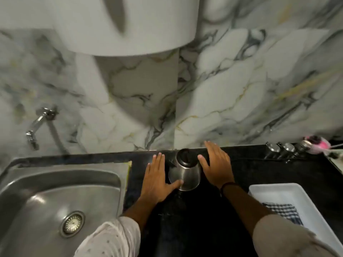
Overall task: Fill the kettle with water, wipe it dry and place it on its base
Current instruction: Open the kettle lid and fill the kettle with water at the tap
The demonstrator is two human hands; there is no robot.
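Note:
A steel kettle with a black lid stands upright on the black counter, close to the marble wall. My left hand lies flat to its left, fingers spread, thumb touching the kettle's lower side. My right hand is flat to its right, fingers apart, thumb near the lid. Neither hand grips the kettle. A checked cloth lies in a white tray at the right. The kettle's base is not visible.
A steel sink with a drain sits at the left, a chrome tap on the wall above it. A large white appliance hangs overhead. Steel jars and a pink item stand at the back right.

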